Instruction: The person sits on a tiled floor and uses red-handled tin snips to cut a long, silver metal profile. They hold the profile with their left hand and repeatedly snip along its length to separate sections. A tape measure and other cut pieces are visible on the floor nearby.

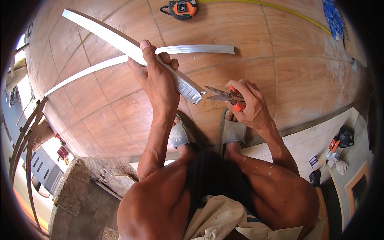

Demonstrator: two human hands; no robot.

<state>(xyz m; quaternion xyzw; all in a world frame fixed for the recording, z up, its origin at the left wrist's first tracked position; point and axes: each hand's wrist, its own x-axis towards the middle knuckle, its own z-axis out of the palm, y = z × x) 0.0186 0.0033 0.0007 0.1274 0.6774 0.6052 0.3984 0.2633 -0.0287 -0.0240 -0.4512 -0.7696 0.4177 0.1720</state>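
One silver metal channel (108, 38) slanted from the upper left, the left hand (158, 80) clenched around its lower half. Beneath it, a second silver strip (200, 49) lay on the tiled floor (116, 124). Rightward, red-handled snips (229, 96), grasped by the right hand's (249, 102) curled fingers, pointed parted blades just beside the channel's near end.

Left hand (157, 80) around metal channel (106, 34), right hand (253, 103) holding red-handled snips (222, 95); tiled floor (304, 80)
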